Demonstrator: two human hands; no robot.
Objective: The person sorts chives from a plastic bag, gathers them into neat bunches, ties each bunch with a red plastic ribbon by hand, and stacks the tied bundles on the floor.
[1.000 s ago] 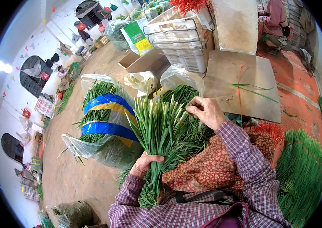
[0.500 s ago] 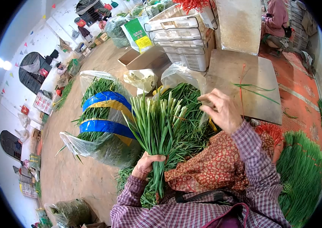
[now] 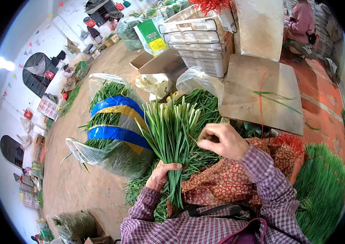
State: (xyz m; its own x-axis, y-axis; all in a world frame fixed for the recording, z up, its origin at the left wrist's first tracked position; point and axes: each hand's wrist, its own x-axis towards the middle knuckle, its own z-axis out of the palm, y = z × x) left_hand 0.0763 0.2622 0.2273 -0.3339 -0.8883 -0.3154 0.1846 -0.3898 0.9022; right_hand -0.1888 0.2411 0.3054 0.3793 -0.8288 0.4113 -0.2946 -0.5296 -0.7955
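Observation:
My left hand [image 3: 163,174] is wrapped round a bunch of green stalks [image 3: 172,136], which stands upright with its pale cut ends on top. To the right of the bunch, my right hand [image 3: 221,139] has its fingers pinched on a thin brownish leaf [image 3: 192,139]. Loose green leaves [image 3: 201,156] lie behind and below the bunch. A patterned red cloth [image 3: 217,179] covers my lap.
A plastic-wrapped bundle with blue tape [image 3: 117,132] stands at the left. Ahead are white crates [image 3: 199,44], a cardboard box [image 3: 160,65] and a board [image 3: 262,95] with red ties. Bundled greens [image 3: 323,183] lie at the right. A person [image 3: 301,22] sits at the upper right.
My right hand moved off to the right of the stalk tops, fingers apart, then came down and back toward the bunch and closed on a thin leaf. My left hand still holds the bunch.

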